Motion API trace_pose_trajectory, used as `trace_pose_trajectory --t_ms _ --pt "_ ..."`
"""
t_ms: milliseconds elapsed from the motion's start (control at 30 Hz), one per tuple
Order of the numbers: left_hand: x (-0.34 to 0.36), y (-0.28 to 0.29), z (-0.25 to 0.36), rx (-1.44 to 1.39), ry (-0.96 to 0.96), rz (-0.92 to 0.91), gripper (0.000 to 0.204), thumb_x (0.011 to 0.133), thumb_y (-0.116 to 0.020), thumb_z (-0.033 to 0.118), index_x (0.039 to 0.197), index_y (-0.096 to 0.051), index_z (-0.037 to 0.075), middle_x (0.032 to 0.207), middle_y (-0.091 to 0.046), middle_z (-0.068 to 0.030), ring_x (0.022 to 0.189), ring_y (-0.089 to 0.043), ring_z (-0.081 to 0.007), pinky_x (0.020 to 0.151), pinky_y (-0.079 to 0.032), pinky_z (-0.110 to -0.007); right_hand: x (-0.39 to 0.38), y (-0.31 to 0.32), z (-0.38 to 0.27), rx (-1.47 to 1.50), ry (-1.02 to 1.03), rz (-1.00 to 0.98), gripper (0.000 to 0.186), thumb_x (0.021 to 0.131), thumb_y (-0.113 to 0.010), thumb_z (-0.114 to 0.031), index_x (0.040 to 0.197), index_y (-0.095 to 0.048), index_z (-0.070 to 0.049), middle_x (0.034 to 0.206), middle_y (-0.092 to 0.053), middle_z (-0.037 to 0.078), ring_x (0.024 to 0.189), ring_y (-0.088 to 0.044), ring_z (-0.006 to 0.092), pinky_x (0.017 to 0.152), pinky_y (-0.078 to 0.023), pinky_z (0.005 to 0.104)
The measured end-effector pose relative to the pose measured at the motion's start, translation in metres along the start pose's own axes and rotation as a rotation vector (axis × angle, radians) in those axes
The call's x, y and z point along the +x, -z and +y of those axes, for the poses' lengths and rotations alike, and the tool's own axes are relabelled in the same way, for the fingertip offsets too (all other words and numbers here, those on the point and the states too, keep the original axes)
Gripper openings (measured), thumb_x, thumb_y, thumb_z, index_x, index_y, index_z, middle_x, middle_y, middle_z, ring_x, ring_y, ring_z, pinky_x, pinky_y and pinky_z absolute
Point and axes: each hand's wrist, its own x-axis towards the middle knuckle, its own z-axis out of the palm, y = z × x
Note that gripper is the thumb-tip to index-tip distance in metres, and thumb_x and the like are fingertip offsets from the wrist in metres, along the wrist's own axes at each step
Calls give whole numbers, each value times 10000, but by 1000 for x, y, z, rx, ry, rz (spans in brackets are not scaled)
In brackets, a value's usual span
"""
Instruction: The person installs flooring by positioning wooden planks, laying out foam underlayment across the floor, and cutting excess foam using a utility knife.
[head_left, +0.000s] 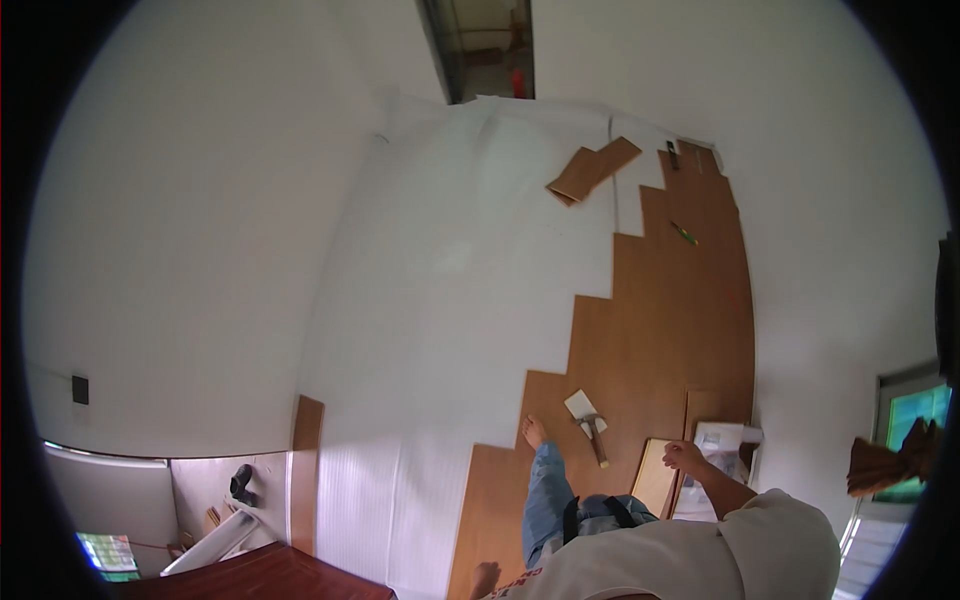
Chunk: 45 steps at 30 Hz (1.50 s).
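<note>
By the floor's near left corner a dark red, glossy flat surface [270, 578] is seen, and a long brown wood-look plank [307, 480] is laid along the left edge. The floor's left and middle are covered by a smooth white sheet [450, 250]. At the near edge the left hand [487, 578] is only partly shown beside the body; how far it is opened, and whether anything is held, cannot be told. From there to the right edge, the floor is covered by fitted brown planks [660, 330], their ends stepped back toward the far right corner. On these are set a bare foot [534, 432] and a claw hammer [597, 442] with a wooden handle, its head placed over a white rectangular block [579, 402]. Toward the far edge, loose brown planks [595, 172] are overlapped on the sheet. Near the right edge, a slim green tool [684, 233] is laid farther off, while the right hand [685, 457] is held between a pale board [653, 477] and a white-wrapped package [720, 440], its fingers curled inward; whether anything is gripped cannot be told.
</note>
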Motion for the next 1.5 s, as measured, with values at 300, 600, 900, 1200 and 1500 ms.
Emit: trace_pose_trajectory --t_ms 300,600,900,1200,1500 --pt "180 220 -104 -460 311 384 154 919 -561 202 856 -678 124 842 -689 -70 806 -668 -265 715 -531 -437 37 104 -53 235 -135 -15 163 967 -636 -217 974 -616 -55 810 -676 132 689 -676 224 564 -554 346" --pt "372 515 -117 -866 457 900 369 967 -536 346 1107 -692 43 1149 -696 -186 1078 -643 -398 931 -513 -476 176 212 -214 17 -300 -132 167 935 -662 -232 946 -652 -66 856 -675 123 795 -675 253 622 -558 420" --pt "472 534 -17 -1231 833 662 394 926 -566 386 1052 -742 55 1107 -704 -239 1035 -668 -410 943 -512 -511 387 321 -574 0 51 72 155 929 -659 -212 887 -649 -63 835 -660 94 762 -650 229 640 -540 406" --pt "560 475 -46 -1132 981 384 427 951 -546 360 1031 -732 -17 1137 -693 -266 1080 -647 -449 940 -513 -535 492 240 -780 -22 158 -204 116 922 -613 -141 848 -654 -61 772 -615 46 682 -617 191 608 -532 325" --pt "628 686 -172 -647 753 690 201 941 -554 191 993 -707 71 922 -695 -169 961 -680 -362 827 -560 -485 552 209 -790 -361 -132 -217 137 942 -605 -171 881 -661 -61 746 -626 64 641 -612 201 580 -535 320"
